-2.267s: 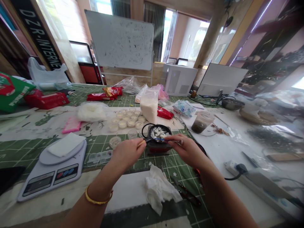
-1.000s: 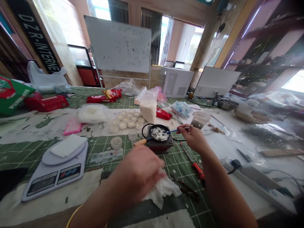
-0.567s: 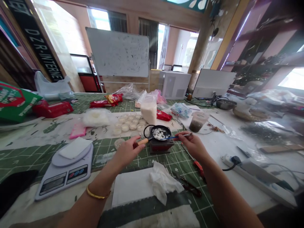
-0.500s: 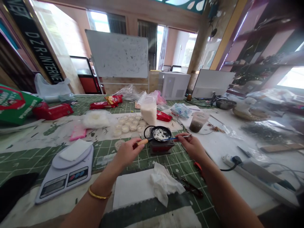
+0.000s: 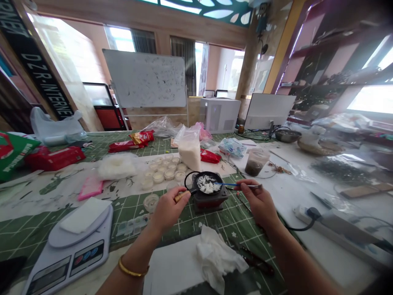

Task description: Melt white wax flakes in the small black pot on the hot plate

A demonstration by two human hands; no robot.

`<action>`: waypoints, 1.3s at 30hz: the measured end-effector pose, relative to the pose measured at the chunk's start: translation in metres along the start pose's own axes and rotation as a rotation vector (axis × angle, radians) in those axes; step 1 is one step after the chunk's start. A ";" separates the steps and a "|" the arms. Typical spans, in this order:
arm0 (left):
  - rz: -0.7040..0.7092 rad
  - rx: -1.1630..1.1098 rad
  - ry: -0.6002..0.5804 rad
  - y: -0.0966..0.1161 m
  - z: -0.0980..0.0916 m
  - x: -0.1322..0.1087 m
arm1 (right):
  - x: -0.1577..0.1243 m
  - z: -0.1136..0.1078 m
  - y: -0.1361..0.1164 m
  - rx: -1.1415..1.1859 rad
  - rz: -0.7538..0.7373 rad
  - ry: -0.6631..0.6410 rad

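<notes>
My left hand is closed round the wooden handle of a small black frying pan. White crumbly lumps lie in the pan, which rests on a small dark red-and-black stove-like base. Between the fingertips of my right hand is a thin blue stick. Its far tip reaches in among the lumps, so its end shape is hidden. Left of the pan stand several small round cups with pale contents. A bag of white granules stands just behind it.
At the left is a kitchen scale with white paper on it. Crumpled tissue lies in front of the base. A plastic cup of dark stuff stands to the right, and a power strip with cables lies farther right.
The whole view has shifted, so the table things sit lower in the picture. Both hands keep their holds, and the stick's tip is still among the white lumps.
</notes>
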State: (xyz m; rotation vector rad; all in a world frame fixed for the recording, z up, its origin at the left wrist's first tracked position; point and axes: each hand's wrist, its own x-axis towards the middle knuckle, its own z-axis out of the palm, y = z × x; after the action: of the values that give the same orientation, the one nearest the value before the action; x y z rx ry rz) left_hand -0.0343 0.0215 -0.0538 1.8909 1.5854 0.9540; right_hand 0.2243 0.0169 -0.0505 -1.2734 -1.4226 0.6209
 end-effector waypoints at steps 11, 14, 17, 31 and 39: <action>0.258 0.050 0.236 -0.016 0.023 -0.011 | -0.011 0.008 0.002 -0.296 -0.159 -0.018; 0.316 0.065 0.316 -0.024 0.032 -0.011 | -0.014 0.007 -0.002 -0.277 -0.182 -0.036; 0.369 0.070 0.361 -0.029 0.038 -0.011 | -0.014 0.004 -0.001 -0.259 -0.186 -0.075; 0.549 0.072 0.451 -0.043 0.048 -0.008 | -0.013 0.011 0.012 -0.228 -0.104 0.060; 0.658 0.113 0.473 -0.039 0.037 -0.003 | -0.015 0.010 0.015 -0.208 -0.298 -0.009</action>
State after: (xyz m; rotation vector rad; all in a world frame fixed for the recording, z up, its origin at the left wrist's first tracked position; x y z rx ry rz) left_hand -0.0308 0.0286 -0.1069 2.4630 1.2634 1.7190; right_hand 0.2182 0.0106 -0.0718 -1.1854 -1.6773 0.2835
